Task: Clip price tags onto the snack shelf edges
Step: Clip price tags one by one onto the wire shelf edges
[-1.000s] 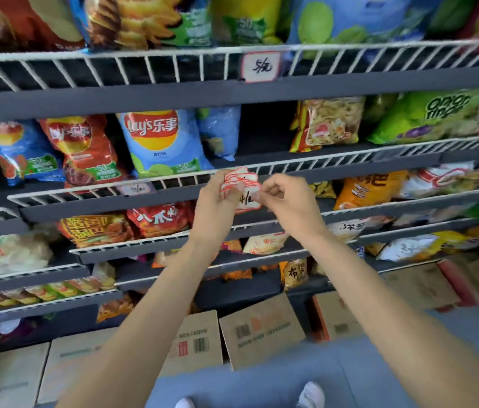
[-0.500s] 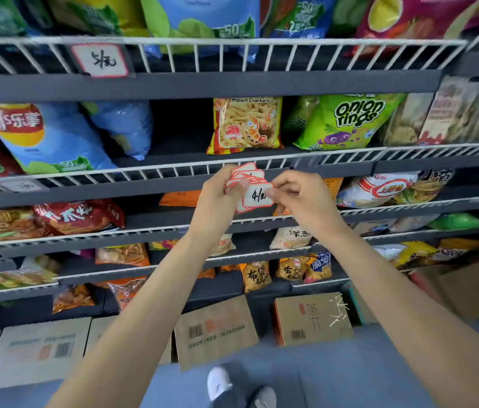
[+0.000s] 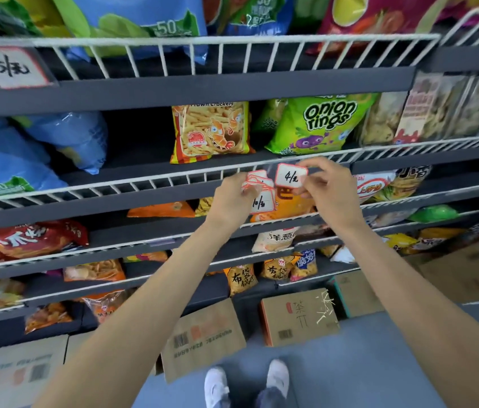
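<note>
The right hand [image 3: 325, 188] pinches a single price tag [image 3: 290, 175] at frame centre, just in front of the white wire shelf edge [image 3: 173, 179]. The left hand [image 3: 234, 198] grips the spare tags [image 3: 259, 188] just beside it. Best to square the tag with the wire, then press its clip on firmly.

Red-bordered white price tag [image 3: 290, 176]; white wire shelf edge [image 3: 173, 179].

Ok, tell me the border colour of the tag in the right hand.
Red border on a white tag, pinched by the right hand; head view.
</note>
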